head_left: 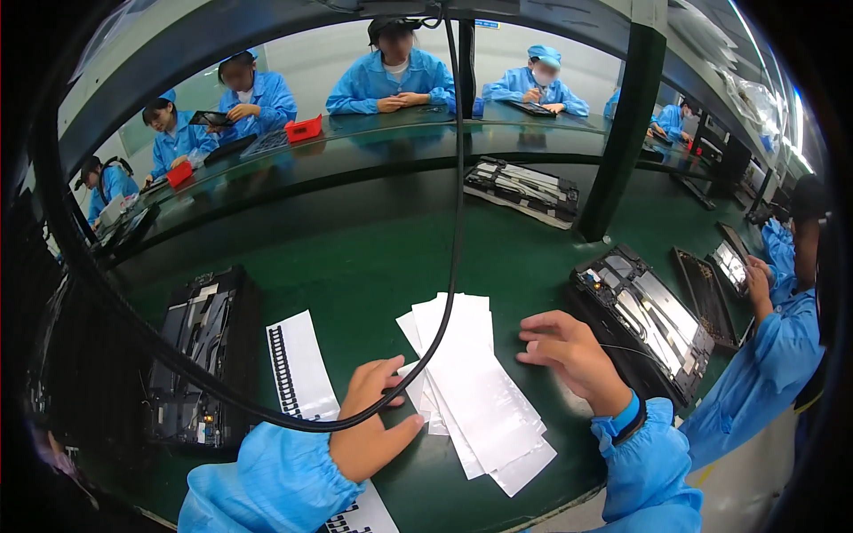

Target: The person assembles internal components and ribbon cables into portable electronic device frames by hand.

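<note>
A loose pile of white glossy sheets (pixel 475 382) lies fanned on the green table in front of me. My left hand (pixel 373 417) is open at the pile's left edge, thumb and fingers apart; whether the fingertips touch a sheet I cannot tell. To the right of the pile my right hand (pixel 573 360) hovers, open, its fingers loosely bent with nothing in them. Left of the pile, a white sheet with a row of black tab-shaped pieces (pixel 298 355) runs partly under my left forearm. A black cable (pixel 267 413) loops across the view, in front of my left hand.
A stack of opened black electronic device housings (pixel 200 355) stands at left, another (pixel 644 320) at right. Across the table, more housings (pixel 522 188) lie near a dark post (pixel 622 133). A co-worker's sleeve (pixel 764 355) is close on my right; several people sit opposite, near red bins (pixel 304 130).
</note>
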